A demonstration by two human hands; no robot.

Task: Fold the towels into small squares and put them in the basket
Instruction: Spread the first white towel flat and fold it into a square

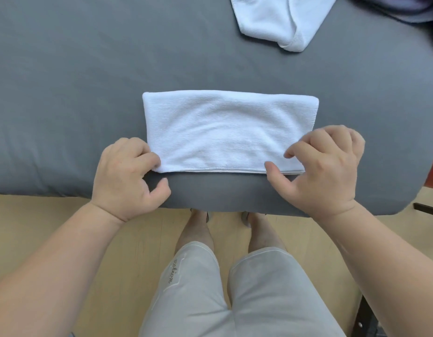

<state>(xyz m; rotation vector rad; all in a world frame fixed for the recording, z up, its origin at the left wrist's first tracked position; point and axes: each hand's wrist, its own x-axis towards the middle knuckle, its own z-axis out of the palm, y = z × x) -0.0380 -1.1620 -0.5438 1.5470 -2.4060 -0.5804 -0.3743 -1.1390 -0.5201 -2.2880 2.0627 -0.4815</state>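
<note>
Occlusion first: both near corners of the folded white terry towel are sitting under fingers, so the layers there are hard to make out. The towel is lying flat as a long rectangle on the grey cloth-covered tabletop, its stacked hems facing the person, close to the near rim. A second white towel, crumpled, is getting cut off by the top edge, well apart from the first. Dark fabric at the top right corner is mostly out of frame and I cannot identify it.

Left hand is curling its fingers onto the near left corner. Its fingertips are hidden and its thumb is resting on the grey cover, clear of the towel, so I cannot tell if the grip is clamping cloth. Right hand is touching the near right end with thumb tip and bent forefinger, a gap showing between them. Pinch or plain press, cannot tell.
</note>
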